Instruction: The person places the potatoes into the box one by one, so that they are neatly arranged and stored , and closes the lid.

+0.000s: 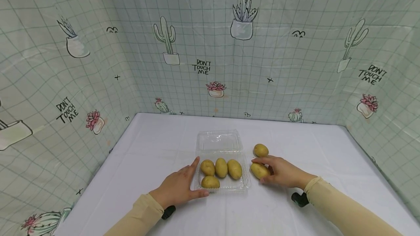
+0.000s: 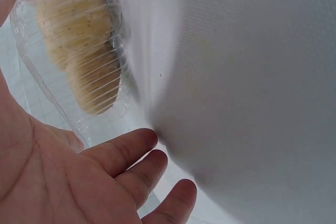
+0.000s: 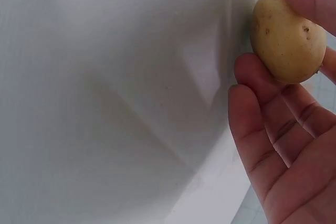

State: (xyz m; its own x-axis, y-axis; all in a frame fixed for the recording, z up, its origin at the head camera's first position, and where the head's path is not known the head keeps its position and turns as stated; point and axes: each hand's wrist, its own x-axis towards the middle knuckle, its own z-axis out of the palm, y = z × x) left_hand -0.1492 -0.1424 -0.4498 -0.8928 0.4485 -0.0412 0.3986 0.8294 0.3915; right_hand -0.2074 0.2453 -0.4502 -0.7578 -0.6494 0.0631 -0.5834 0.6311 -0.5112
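A clear plastic clamshell box [image 1: 245,185] lies on the table with its lid [image 1: 219,142] folded back. Several yellow potatoes sit inside, one potato [image 1: 210,182] near the front wall. My left hand [image 1: 178,186] rests at the box's left side, fingers spread and thumb by the front left corner; its palm is bare in the left wrist view, beside the ribbed box wall [image 2: 31,51]. To the right of the box, my right hand [image 1: 283,172] pinches a potato [image 3: 289,38] between thumb and fingers, low at the tabletop. Whether that potato still touches the cloth, I cannot tell.
Another potato [image 1: 261,150] lies just behind the right hand. A white cloth covers the table [image 1: 157,141]. Printed fabric [image 1: 269,57] with a grid and cactus drawings hangs behind it and on both sides.
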